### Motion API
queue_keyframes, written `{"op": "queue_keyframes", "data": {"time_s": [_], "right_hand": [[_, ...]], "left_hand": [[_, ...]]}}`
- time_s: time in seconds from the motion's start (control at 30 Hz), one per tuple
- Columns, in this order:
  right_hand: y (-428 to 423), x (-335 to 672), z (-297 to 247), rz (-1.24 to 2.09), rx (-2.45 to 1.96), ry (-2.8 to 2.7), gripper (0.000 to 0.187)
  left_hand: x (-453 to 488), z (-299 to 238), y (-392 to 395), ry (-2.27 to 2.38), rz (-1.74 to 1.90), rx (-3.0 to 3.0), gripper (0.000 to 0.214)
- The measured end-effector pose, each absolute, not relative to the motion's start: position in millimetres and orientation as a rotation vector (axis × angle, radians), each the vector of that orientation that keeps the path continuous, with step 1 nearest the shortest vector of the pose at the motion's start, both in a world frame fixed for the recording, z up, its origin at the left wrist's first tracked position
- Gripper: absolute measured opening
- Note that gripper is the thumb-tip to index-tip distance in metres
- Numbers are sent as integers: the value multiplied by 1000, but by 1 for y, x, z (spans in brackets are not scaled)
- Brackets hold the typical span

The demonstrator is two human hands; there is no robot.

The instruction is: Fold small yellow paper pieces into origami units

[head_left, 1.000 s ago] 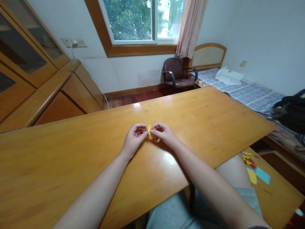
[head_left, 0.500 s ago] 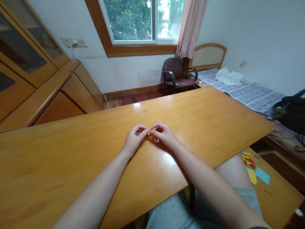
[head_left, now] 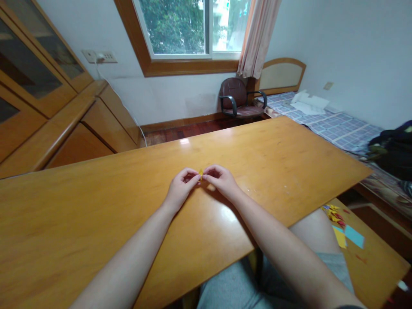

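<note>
A small folded yellow paper piece [head_left: 201, 173] is pinched between my two hands, a little above the wooden table [head_left: 96, 206]. My left hand [head_left: 184, 183] grips its left side between thumb and fingertips. On the other side my right hand [head_left: 222, 180] pinches it the same way, thumb toward me. A pointed tip of the paper stands up between the fingertips. The fingers cover most of it, so its full folded shape cannot be made out.
On a lower wooden surface at the right lie a pile of folded yellow and red paper pieces [head_left: 334, 215], a yellow sheet [head_left: 339, 237] and a light blue sheet [head_left: 354, 237]. Beyond the table stand a brown armchair [head_left: 236, 96] and a bed [head_left: 341, 124].
Both hands stay in nearly the same place. The yellow paper has turned slightly between the fingertips, and its point now shows more clearly upward.
</note>
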State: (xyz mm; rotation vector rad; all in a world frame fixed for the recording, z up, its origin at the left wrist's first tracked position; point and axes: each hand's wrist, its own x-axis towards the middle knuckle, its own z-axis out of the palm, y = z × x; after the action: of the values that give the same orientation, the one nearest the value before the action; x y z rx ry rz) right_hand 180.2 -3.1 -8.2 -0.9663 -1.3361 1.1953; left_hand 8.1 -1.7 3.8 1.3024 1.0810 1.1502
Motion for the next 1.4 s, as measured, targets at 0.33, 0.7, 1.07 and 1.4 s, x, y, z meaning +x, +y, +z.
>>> {"op": "queue_keyframes", "data": {"time_s": [0.33, 0.7, 1.07, 1.4], "right_hand": [[-3, 181, -6, 1206, -987, -1312, 23], [0, 180, -9, 1135, -1008, -1289, 22], [-1, 179, -7, 1190, -957, -1219, 31], [1, 180, -9, 1209, -1005, -1249, 29]], "left_hand": [[7, -3, -1, 1137, 1158, 1390, 29], [6, -2, 0, 1205, 1106, 1447, 30], [6, 1, -2, 1208, 1090, 1439, 28], [6, -2, 0, 1225, 1126, 1434, 26]]}}
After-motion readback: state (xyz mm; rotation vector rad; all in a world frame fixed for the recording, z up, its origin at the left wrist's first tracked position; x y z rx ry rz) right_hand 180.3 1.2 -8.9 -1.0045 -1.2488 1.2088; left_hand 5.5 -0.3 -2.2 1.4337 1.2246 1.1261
